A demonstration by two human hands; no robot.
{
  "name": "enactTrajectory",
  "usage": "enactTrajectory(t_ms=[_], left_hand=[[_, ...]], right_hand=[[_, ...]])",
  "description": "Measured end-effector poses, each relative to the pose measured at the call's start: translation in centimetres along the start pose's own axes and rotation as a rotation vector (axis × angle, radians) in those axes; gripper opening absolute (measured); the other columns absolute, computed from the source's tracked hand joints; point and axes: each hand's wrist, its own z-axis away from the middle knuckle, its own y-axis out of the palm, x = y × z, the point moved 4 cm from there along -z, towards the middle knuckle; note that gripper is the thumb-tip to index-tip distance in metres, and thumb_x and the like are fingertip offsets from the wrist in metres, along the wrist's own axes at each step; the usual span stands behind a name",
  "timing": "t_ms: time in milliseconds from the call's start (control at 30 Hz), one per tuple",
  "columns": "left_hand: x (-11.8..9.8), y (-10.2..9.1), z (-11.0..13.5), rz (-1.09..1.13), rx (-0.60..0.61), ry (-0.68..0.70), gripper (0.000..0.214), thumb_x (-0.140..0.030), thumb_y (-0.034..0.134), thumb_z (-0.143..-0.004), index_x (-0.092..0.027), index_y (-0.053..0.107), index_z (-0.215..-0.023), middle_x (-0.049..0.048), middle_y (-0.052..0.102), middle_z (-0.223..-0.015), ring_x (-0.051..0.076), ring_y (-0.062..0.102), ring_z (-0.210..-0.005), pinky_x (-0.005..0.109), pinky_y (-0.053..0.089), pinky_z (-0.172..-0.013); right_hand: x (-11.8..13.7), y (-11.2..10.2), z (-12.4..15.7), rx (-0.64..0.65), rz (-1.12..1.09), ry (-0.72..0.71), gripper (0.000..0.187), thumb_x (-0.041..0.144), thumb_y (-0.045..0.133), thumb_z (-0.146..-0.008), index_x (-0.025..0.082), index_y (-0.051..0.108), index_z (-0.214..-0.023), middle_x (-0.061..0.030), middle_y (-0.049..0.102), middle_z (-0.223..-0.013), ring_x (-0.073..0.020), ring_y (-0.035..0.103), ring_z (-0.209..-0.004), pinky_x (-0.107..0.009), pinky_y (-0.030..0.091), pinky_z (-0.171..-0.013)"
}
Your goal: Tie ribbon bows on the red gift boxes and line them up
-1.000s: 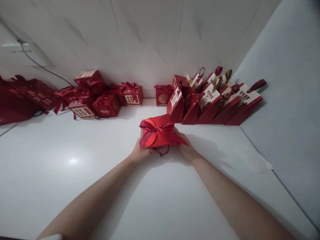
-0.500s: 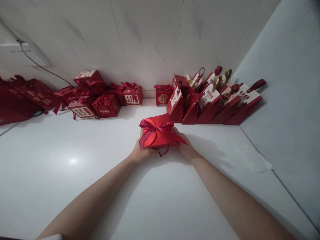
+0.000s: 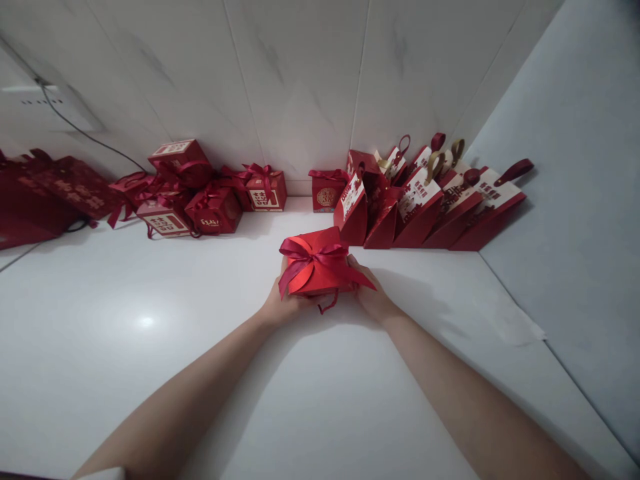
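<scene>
A bright red gift box [image 3: 327, 275] with a dark red ribbon bow [image 3: 313, 256] tied on top is between my two hands. My left hand [image 3: 284, 301] grips its left side, and my right hand [image 3: 369, 293] grips its right side. Most of the fingers are hidden behind the box. A thin dark red cord [image 3: 329, 305] hangs below the front edge. Whether the box rests on the white counter [image 3: 320, 400] or is held just above it, I cannot tell.
Several red gift boxes [image 3: 215, 210] with ribbons are piled at the back left. One small box [image 3: 326, 192] and several red triangular boxes [image 3: 415, 197] with strap handles stand at the back right. Red bags [image 3: 45, 200], a cable [image 3: 95, 141] and a tiled wall [image 3: 300, 80] border the counter.
</scene>
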Motion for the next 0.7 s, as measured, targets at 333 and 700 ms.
enactTrajectory(t_ms=[333, 700], left_hand=[[-0.22, 0.12, -0.01, -0.009, 0.033, -0.034, 0.063, -0.037, 0.084, -0.061, -0.017, 0.056, -0.114, 0.0125, 0.063, -0.118, 0.035, 0.060, -0.111, 0.051, 0.052, -0.093], [0.18, 0.10, -0.08, -0.005, 0.035, -0.028, 0.059, -0.035, 0.084, -0.060, -0.018, 0.058, -0.110, 0.0116, 0.064, -0.115, 0.034, 0.061, -0.109, 0.049, 0.053, -0.092]], right_hand=[[0.13, 0.06, 0.08, 0.006, 0.006, -0.041, 0.051, 0.064, 0.047, -0.089, 0.025, 0.071, -0.113, -0.0003, 0.069, -0.122, -0.0238, 0.054, -0.125, -0.038, 0.035, -0.110], [0.17, 0.12, 0.10, 0.004, 0.006, -0.016, 0.053, 0.065, 0.049, -0.088, 0.025, 0.070, -0.114, -0.0002, 0.070, -0.119, -0.0245, 0.055, -0.124, -0.039, 0.035, -0.109]])
